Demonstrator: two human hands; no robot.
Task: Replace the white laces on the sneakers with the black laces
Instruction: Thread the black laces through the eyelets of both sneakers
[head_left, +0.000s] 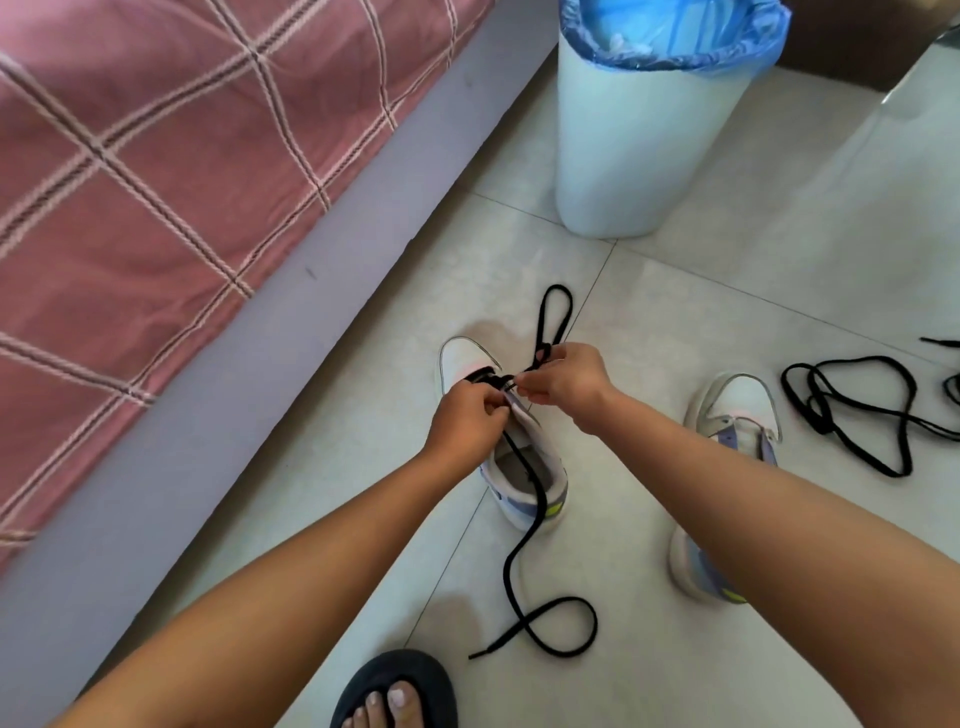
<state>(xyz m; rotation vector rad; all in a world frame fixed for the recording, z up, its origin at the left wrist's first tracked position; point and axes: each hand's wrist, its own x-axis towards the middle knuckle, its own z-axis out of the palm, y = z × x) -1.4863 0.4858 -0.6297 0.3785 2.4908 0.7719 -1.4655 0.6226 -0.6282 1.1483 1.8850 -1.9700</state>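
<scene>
Pale floor tiles beside a bed are carrying a sneaker (524, 467), mid-floor. A black lace (524, 551) is being pinched by both the left hand (465, 415) and right hand (563, 382). Soft, limp; best gripped by its stiff tip.

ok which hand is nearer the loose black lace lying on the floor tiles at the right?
Right. The right hand sits over the sneaker being laced, on the side toward the loose black lace. The left hand is farther, on that sneaker's other side.
</scene>
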